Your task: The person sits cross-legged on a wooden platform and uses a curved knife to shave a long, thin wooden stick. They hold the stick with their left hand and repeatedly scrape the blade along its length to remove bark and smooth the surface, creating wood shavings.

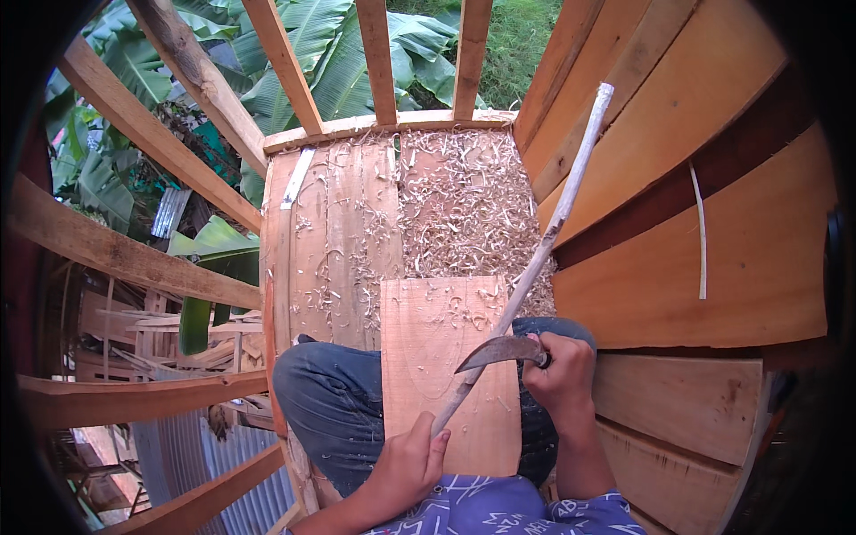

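My left hand (407,465) grips the near end of a long pale peeled stick (555,228) that slants up and right, its far tip resting against the plank wall. My right hand (562,374) holds a curved dark knife (497,351) by its handle, the blade laid across the stick just above my left hand. Under the stick a flat wooden board (437,339) lies across my knees, which are in blue jeans (334,406).
Wood shavings (464,209) cover the plank floor (334,241) ahead. A plank wall (713,259) stands close on the right. Open timber rails (134,259) are on the left and at the far end, with banana leaves (339,71) and corrugated metal sheets (209,464) beyond and below.
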